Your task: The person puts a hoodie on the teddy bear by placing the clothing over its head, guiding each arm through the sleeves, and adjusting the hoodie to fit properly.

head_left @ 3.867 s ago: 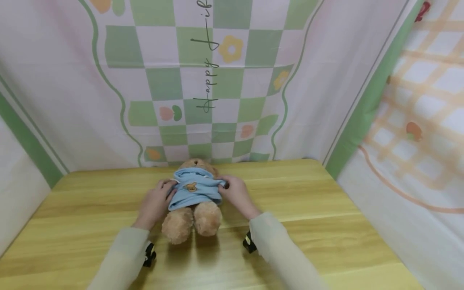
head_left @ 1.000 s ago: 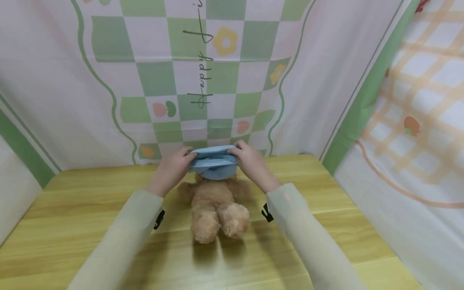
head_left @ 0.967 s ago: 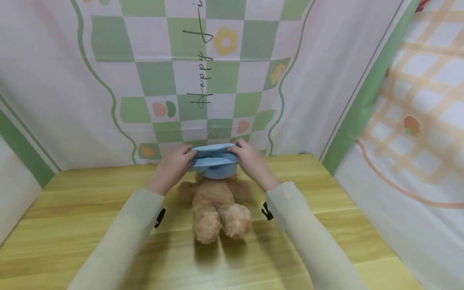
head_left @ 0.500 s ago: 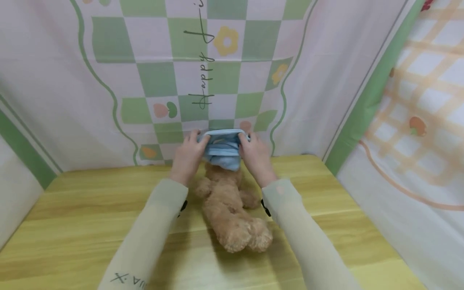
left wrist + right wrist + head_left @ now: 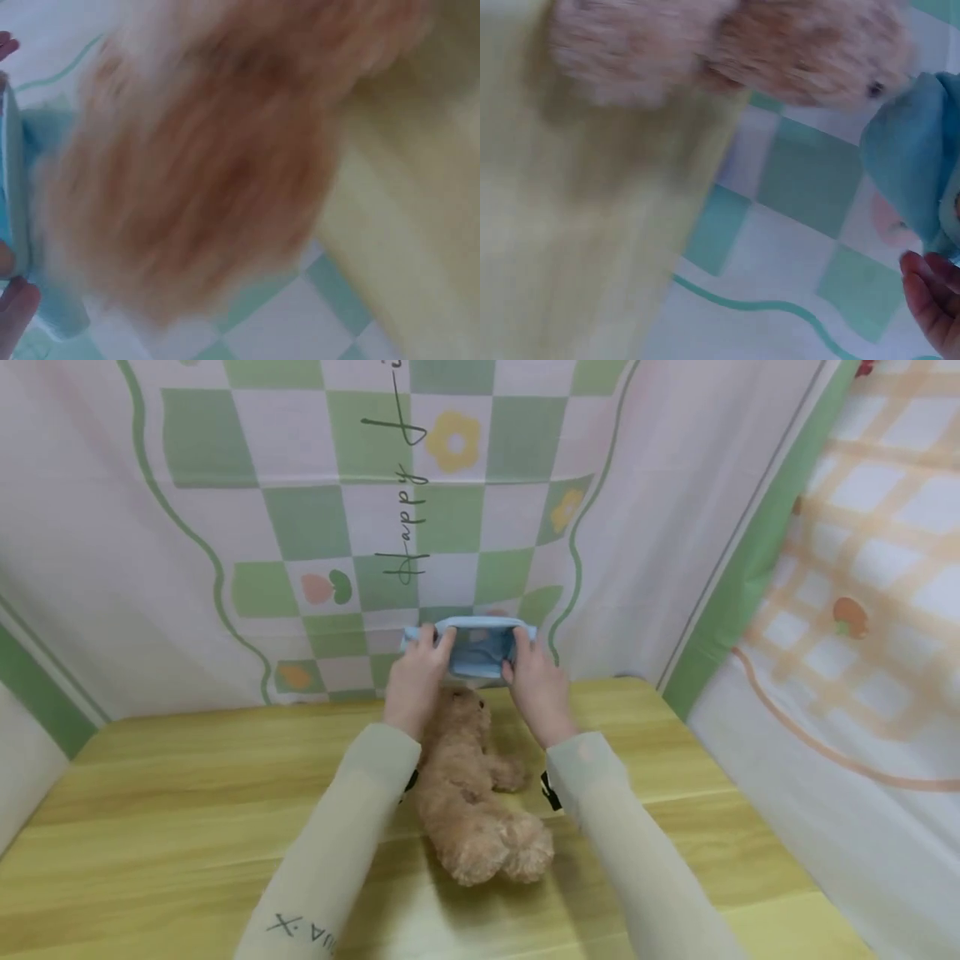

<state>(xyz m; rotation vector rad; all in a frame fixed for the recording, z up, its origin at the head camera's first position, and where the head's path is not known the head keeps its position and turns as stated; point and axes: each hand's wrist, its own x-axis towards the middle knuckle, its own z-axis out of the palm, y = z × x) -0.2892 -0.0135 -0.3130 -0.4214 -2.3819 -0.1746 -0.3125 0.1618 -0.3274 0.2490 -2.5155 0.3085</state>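
Both hands hold a small light-blue toy shirt [image 5: 480, 658] stretched between them, its opening facing the person. My left hand [image 5: 414, 689] pinches one side of the hem. My right hand [image 5: 542, 695] grips the other side between thumb and fingers. Just below lies a brown plush teddy bear [image 5: 465, 793], bare and turned on its side, feet towards the person; its head is partly hidden by the left hand. The left wrist view shows the bear's blurred fur [image 5: 187, 180] close up, beside the blue cloth. In the right wrist view the shirt's cloth [image 5: 904, 142] hangs near the bear's head.
A wood-grain table [image 5: 187, 793] carries the bear. Directly behind its back edge hangs a green-and-white checked cloth [image 5: 307, 522]. An orange-checked cloth [image 5: 885, 560] hangs at the right. Black straps [image 5: 551, 791] show at the wrists.
The bear wore the shirt at first. The hands have pulled it up over the head, and it now appears off and held above. The bear has rolled from its back onto its side.
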